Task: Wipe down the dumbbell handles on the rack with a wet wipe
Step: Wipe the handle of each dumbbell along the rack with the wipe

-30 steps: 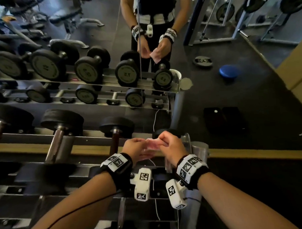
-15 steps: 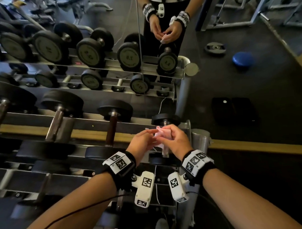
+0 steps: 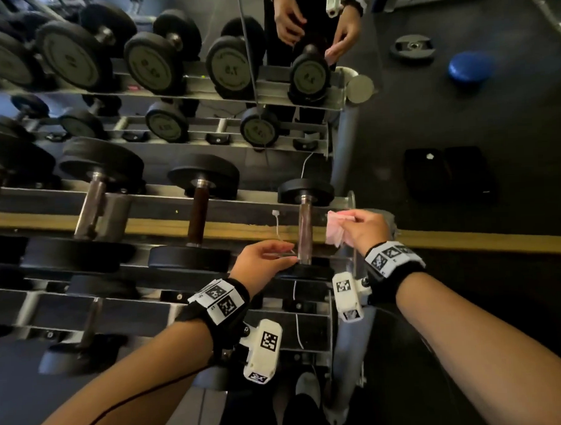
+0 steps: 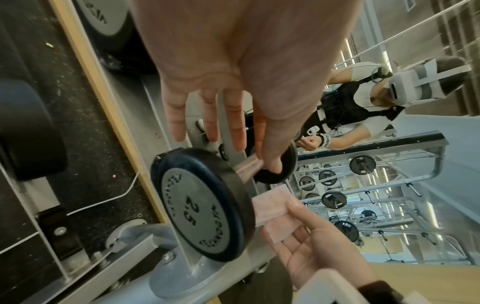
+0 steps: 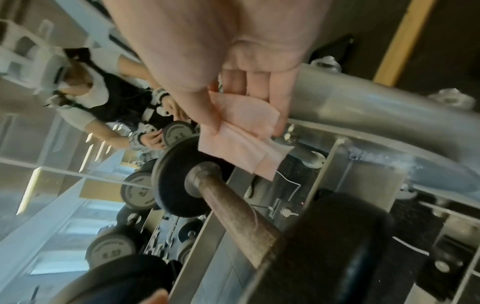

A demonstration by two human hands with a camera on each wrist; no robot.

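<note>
The smallest dumbbell [image 3: 304, 192] lies at the right end of the rack's top tier, its rusty handle [image 3: 304, 233] pointing away from me. In the left wrist view its near plate [image 4: 205, 205] reads 2.5. My left hand [image 3: 287, 252] reaches to the handle's near end with straight fingers and holds nothing; the thumb [image 4: 270, 156] is by the handle. My right hand [image 3: 344, 224] pinches a folded pink wet wipe [image 3: 335, 231] just right of the handle, not touching it. The right wrist view shows the wipe [image 5: 241, 139] hanging above the handle [image 5: 233, 207].
Bigger dumbbells [image 3: 198, 215] fill the rack [image 3: 164, 200] to the left. A mirror behind it repeats the rack and my hands. The rack's grey post [image 3: 347, 353] stands under my right wrist. A white cable [image 3: 277, 225] hangs near the handle. Dark floor lies to the right.
My hands have parted. The left hand let go of the wipe and dropped to the small dumbbell's near end; the right hand kept the wipe and moved right of the handle.
</note>
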